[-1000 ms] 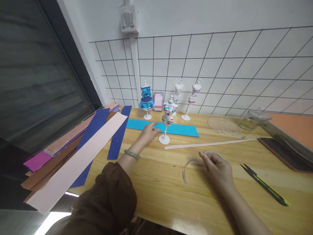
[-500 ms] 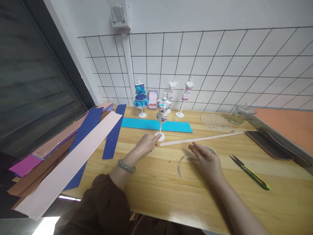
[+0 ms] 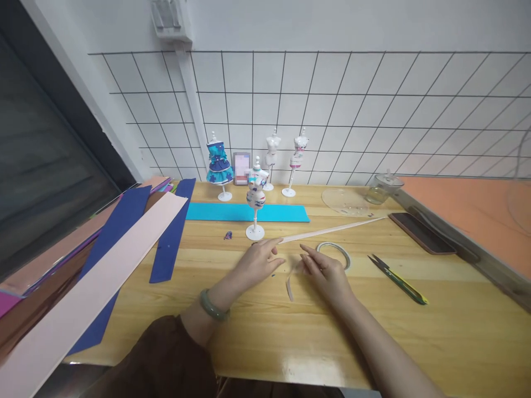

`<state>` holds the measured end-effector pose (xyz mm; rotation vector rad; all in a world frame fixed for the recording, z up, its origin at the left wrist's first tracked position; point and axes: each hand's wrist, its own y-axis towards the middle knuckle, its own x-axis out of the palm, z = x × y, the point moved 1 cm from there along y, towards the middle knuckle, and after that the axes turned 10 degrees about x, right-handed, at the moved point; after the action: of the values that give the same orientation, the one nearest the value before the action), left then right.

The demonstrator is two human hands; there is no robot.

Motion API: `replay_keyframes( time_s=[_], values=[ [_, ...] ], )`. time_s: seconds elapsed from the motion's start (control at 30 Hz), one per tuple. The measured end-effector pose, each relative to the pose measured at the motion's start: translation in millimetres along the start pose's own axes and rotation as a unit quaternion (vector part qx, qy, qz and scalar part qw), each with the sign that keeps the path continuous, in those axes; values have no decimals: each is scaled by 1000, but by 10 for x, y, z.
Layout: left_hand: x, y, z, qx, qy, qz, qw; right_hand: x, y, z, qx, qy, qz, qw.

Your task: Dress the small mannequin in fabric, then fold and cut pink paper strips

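left hand reaching in from the near left, palm down, thumb apart from the extended fingers; left wrist in a bangle, forearm partly under a brown sleeve; right hand angled toward the left hand, fingers bent, thumb near index finger, forearm bare

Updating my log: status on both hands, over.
Left hand open, by long pale strip. Right hand at short curled strip, grip unclear. Tape roll close beside right hand.

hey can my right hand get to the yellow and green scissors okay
Probably yes: the scissors lie to the right of your right hand, with only bare table between them.
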<state>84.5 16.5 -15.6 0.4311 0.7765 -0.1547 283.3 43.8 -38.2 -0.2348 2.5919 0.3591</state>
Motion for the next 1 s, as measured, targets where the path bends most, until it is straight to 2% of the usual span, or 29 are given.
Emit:
replay_keyframes(
  time_s=[0.07,0.13,0.3,0.43,0.57,0.8,0.87,1.0],
  values=[
    [73,-36,101,8,7,-16,1000,6,2,-1,-56,-2,7,998],
    [142,-73,207,14,30,-42,999,-12,5,-5,-59,20,22,998],
    [268,-132,339,19,118,-77,990,-162,9,-58,114,99,85,985],
    [273,-150,292,-26,139,-88,986,-253,-9,-142,146,81,112,980],
    [217,-173,222,-38,119,-78,989,-237,-28,-129,119,62,103,986],
    [148,-172,104,-20,72,-51,996,-128,32,117,53,61,50,995],
    [143,-169,88,-4,53,-41,998,-101,38,142,65,71,34,995],
    [135,-179,78,17,26,-20,999,-88,-1,51,157,78,20,984]
  ],
)
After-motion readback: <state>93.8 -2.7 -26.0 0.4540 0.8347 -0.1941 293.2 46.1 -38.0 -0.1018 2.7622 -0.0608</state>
